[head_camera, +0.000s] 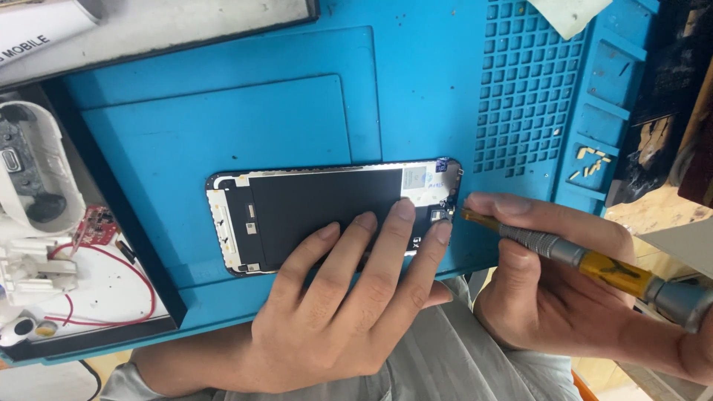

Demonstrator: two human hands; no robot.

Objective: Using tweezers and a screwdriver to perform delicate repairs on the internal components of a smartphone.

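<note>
Phone screen panel (319, 215) lies near the blue mat's (416, 89) front edge, left hand (349, 297) pressing it with 3 spread fingertips, right hand (549, 289) gripping a screwdriver (579, 260) at its right end.

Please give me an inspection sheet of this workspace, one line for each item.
Surface: blue repair mat with grid of small compartments.
Job's things: phone screen assembly lying back side up; screwdriver, tip at its right end.
Clutter: small gold parts in a mat pocket; white plastic housing; red circuit board.
Grips: left hand presses the assembly flat; right hand holds the screwdriver.
Cables: red wires.
Surroundings: wooden bench.
</note>
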